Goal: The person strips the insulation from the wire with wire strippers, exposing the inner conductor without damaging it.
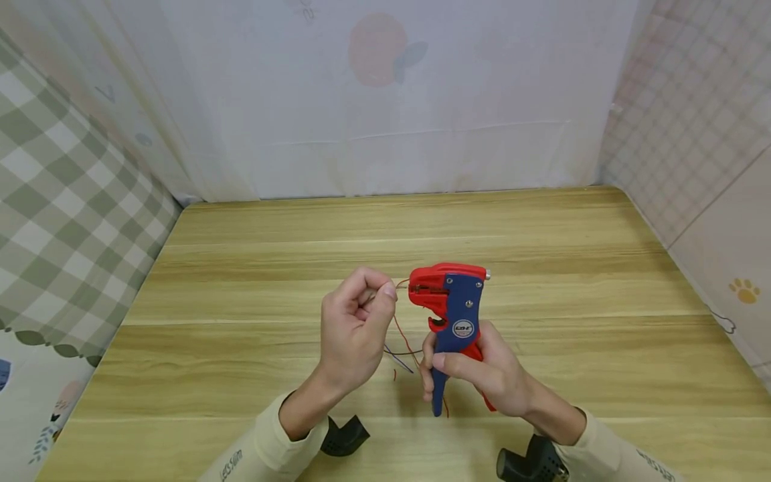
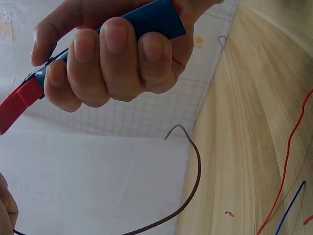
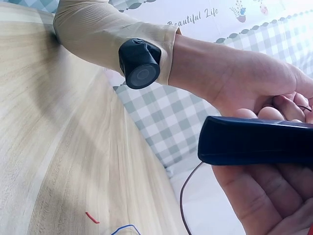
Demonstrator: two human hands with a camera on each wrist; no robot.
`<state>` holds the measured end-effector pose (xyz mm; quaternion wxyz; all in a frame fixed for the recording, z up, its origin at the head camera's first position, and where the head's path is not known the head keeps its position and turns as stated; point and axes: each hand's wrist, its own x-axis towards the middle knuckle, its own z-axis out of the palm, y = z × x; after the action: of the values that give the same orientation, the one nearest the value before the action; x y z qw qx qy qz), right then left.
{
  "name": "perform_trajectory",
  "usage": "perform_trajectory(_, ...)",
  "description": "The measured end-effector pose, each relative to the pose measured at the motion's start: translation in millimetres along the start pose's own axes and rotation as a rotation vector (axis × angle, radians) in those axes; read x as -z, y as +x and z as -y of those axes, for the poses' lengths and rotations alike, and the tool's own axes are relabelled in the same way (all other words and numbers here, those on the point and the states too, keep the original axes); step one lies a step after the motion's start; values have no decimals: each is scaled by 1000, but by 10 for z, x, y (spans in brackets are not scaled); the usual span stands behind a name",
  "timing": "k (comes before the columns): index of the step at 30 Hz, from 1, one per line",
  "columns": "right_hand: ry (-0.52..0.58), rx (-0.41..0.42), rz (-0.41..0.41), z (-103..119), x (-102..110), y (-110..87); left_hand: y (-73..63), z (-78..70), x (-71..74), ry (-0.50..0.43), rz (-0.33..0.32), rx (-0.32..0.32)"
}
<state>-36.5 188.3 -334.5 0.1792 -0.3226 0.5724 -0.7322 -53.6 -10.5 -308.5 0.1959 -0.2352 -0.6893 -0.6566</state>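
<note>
My right hand grips the handles of a red and blue wire stripper, its head up and its mouth toward the left. My left hand pinches a thin dark wire between thumb and fingers. A short end of wire sticks out from that pinch just before the stripper's mouth; whether it touches the jaws I cannot tell. The rest of the dark wire hangs in a curve below the hands, with a bent free end. My right fingers wrap the handle in the left wrist view.
On the wooden table under the hands lie a red wire, a blue wire and a short red scrap. Tiny blue and red bits lie further off. Cloth-covered walls stand behind and at both sides.
</note>
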Motion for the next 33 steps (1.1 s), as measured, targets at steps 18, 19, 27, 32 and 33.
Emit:
perform_trajectory(18,-64,11,-28,-8,10,-23,8,-1,-16,-20,-9,-1)
perform_trajectory(19,-64,15,-30,-8,10,-22,7,-1,-18,-20,-10,2)
perform_trajectory(27,-66,74,-58,-28,3,-12,-4,12,-34,-3,-11,24)
perform_trajectory(32,-94,55,-135,-49,-8,-9,-9,36,-47,9,-7,46)
perform_trajectory(33,-82,53,-136,-53,-5,-7,-8,41,-46,13,-9,51)
